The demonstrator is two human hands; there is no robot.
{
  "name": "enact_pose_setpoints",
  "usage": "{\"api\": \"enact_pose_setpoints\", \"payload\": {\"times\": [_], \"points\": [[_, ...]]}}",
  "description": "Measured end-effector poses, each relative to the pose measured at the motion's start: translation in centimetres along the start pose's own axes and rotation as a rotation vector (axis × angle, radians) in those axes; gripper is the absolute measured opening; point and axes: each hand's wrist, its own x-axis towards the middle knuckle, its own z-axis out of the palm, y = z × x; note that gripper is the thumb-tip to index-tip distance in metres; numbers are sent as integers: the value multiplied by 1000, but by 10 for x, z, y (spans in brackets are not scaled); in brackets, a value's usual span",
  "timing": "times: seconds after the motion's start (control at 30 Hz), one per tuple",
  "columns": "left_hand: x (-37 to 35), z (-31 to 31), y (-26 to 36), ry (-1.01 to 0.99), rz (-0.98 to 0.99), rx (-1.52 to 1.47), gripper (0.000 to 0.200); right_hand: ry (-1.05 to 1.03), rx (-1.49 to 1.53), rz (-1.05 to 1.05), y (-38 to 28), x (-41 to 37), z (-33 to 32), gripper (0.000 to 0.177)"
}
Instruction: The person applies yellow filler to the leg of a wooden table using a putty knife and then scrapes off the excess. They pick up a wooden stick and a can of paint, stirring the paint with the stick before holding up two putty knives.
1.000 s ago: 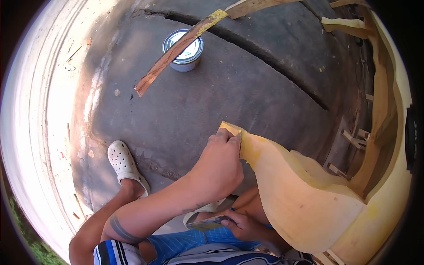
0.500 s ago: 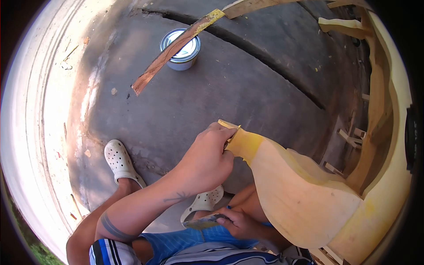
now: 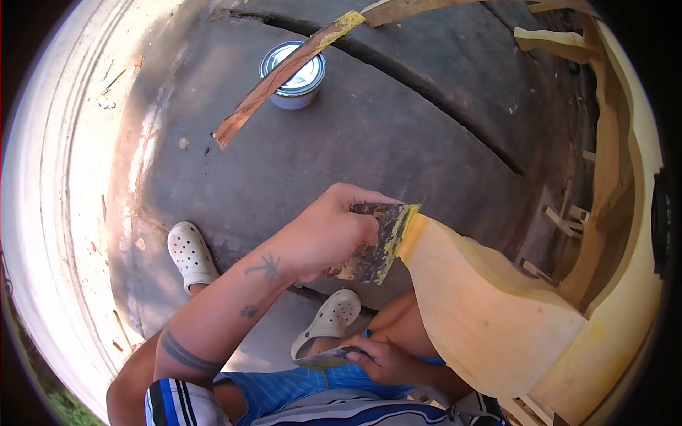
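My left hand (image 3: 323, 234) grips a wide scraper (image 3: 373, 245) smeared with yellow and dark filler. Its blade lies flat against the pointed tip of a curved pale wooden panel (image 3: 483, 312), which is coated yellow there. Lower down, by my lap, my right hand (image 3: 387, 362) holds a smaller putty knife (image 3: 323, 360) with filler on its blade. The panel's lower edge hides part of my right forearm.
A metal tin (image 3: 293, 84) stands on the concrete floor (image 3: 398, 128) at the top, with a long wooden stick (image 3: 273, 82) lying across it. My feet are in white clogs (image 3: 190, 257). A wooden furniture frame (image 3: 614, 163) fills the right side.
My left hand has turned and drawn back along the panel's tip, so the scraper's smeared blade now shows flat. The right hand has stayed by my lap.
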Motion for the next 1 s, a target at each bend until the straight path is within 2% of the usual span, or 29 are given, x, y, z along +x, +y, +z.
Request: {"api": "enact_pose_setpoints", "payload": {"times": [0.07,0.17,0.2,0.3,0.33,0.37,0.43,0.47,0.5,0.57,0.67,0.77,0.87,0.97,1.0], "points": [[3,-6,-5,85,-2,239,47,-37,-57,74,7,-2,-2,19],[-6,22,10,64,-67,408,47,-16,5,37,-1,2,-2,19],[-4,29,5,18,151,425,45,-17,-2,37,-2,2,-2,20],[-11,8,16,-238,1,-132,45,-15,-11,25,-4,3,-1,20],[-11,-1,24,-195,2,-81,47,-14,-8,16,-3,3,-1,20],[-9,-10,36,-65,73,162,48,-9,-6,6,-1,4,-1,20],[6,-32,62,-43,29,354,47,-28,-13,104,-5,2,-1,21],[17,-36,72,-44,-9,574,48,-42,-20,153,-6,2,-2,21],[29,-38,81,-42,-47,792,48,-19,-23,110,-2,2,-1,21],[60,-36,94,-92,-248,1250,47,24,-26,34,10,-3,6,23],[104,-22,106,-279,-488,1443,46,-20,12,290,8,-8,7,22],[129,-2,106,-317,-615,1540,39,38,31,208,17,-11,13,23],[136,17,113,-470,-685,1385,36,57,52,220,16,-13,17,22],[128,33,121,-584,-614,1208,33,85,50,218,14,-14,21,22],[123,31,120,-545,-513,1193,34,126,60,153,17,-14,23,21]]}}
